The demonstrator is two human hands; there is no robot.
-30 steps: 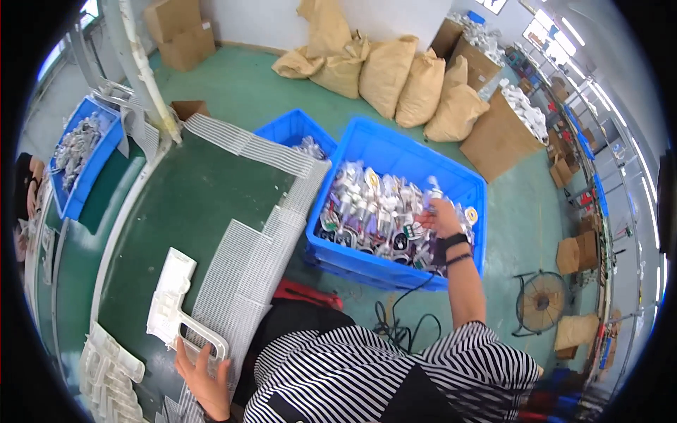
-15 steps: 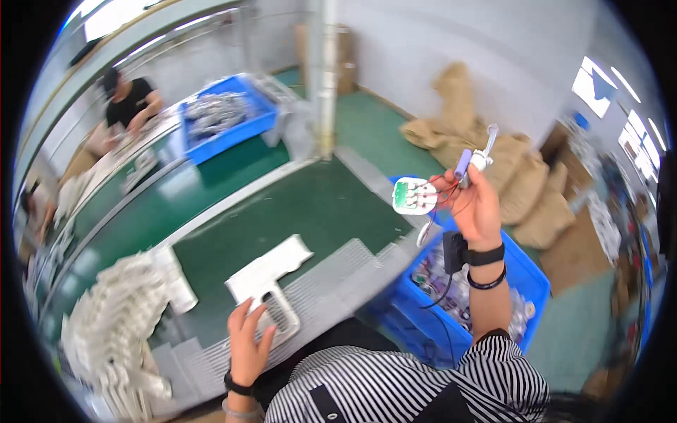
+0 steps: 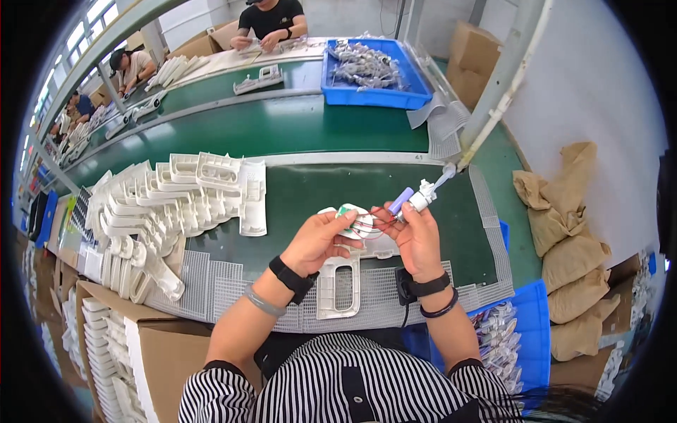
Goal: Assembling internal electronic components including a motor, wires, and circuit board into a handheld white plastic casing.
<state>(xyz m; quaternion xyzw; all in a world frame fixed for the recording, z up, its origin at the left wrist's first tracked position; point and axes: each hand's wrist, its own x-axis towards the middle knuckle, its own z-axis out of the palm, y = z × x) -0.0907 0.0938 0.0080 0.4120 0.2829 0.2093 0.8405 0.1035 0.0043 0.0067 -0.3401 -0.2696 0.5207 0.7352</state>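
Between thumb and fingers, my left hand (image 3: 316, 241) grips a white oval panel (image 3: 362, 224) with a green circuit board on its inner face. My right hand (image 3: 419, 245) holds a purple cylindrical battery (image 3: 400, 201) together with a white motor-like part (image 3: 422, 197), which ends in a translucent nozzle-like piece (image 3: 446, 174). Thin red wires (image 3: 383, 221) run from the panel to the parts in my right hand. Beneath both hands, a white plastic housing half (image 3: 326, 295) with an oblong handle opening lies on the bench, its upper portion partly hidden by my fingers.
Stacked white housings (image 3: 169, 201) lie to the left on the green bench (image 3: 296, 190). A blue bin (image 3: 532, 331) of bagged parts stands at lower right, another blue tray (image 3: 374, 99) across the bench. Brown sacks (image 3: 575, 261) lean right. Co-workers sit at the far side.
My right hand has brought the wired parts from above the right-hand bin to over the bench. My left hand has left the housing and taken hold of the oval panel. The view has turned left.
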